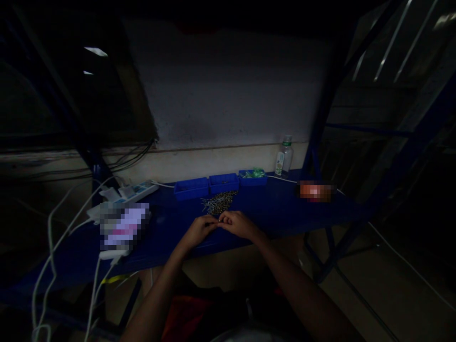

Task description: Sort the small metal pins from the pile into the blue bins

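Observation:
My left hand (pixel 199 230) and my right hand (pixel 238 224) meet fingertip to fingertip over the blue table (pixel 270 209), both pinched on a small metal part I cannot make out. Just beyond them lies a pile of small metal pieces (pixel 219 201). Behind the pile stand three blue trays (pixel 221 183) in a row; the right one holds something green.
A clear bottle (pixel 284 159) stands at the back right. A white power strip (pixel 137 191) with white cables lies at the left, beside a blurred-out object (pixel 123 225). Another blurred item (pixel 315 191) lies at the right. Blue rack posts (pixel 322 123) frame the table.

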Action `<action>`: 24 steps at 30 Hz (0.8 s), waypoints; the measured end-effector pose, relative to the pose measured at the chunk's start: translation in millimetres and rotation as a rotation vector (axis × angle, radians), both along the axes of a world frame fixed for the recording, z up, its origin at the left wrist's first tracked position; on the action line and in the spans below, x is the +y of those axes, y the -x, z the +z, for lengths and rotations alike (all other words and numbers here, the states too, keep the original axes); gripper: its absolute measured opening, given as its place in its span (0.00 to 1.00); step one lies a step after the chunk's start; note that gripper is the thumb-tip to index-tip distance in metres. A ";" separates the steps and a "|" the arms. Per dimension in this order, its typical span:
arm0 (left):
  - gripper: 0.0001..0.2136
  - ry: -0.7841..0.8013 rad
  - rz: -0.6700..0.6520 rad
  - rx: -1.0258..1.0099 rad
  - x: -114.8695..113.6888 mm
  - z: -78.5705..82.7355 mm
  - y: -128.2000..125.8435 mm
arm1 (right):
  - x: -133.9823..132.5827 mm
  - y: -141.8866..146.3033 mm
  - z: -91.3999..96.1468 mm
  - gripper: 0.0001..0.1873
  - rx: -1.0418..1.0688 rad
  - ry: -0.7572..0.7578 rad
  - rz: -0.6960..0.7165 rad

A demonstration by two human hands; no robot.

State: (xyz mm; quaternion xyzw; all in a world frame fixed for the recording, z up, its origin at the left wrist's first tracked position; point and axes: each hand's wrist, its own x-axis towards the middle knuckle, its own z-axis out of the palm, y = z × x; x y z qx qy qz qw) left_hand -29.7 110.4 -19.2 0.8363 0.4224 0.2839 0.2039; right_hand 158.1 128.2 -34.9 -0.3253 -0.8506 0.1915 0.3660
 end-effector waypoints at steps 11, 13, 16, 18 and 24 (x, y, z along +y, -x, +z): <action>0.12 0.069 0.016 -0.041 6.0 -4.6 2.6 | -1.6 0.0 1.9 0.07 0.002 0.036 0.022; 0.12 0.063 0.027 -0.036 5.2 -3.8 2.7 | -1.0 -0.4 1.7 0.07 0.002 0.019 0.026; 0.12 0.061 0.066 -0.057 3.0 -2.0 2.4 | 0.4 -0.8 1.0 0.08 0.009 -0.004 -0.003; 0.12 0.057 0.109 -0.093 1.2 -1.2 2.4 | 1.5 -0.6 0.0 0.08 0.005 -0.002 -0.041; 0.11 0.035 0.123 -0.121 -5.6 0.7 1.5 | 2.5 0.9 -2.8 0.06 -0.103 0.007 -0.056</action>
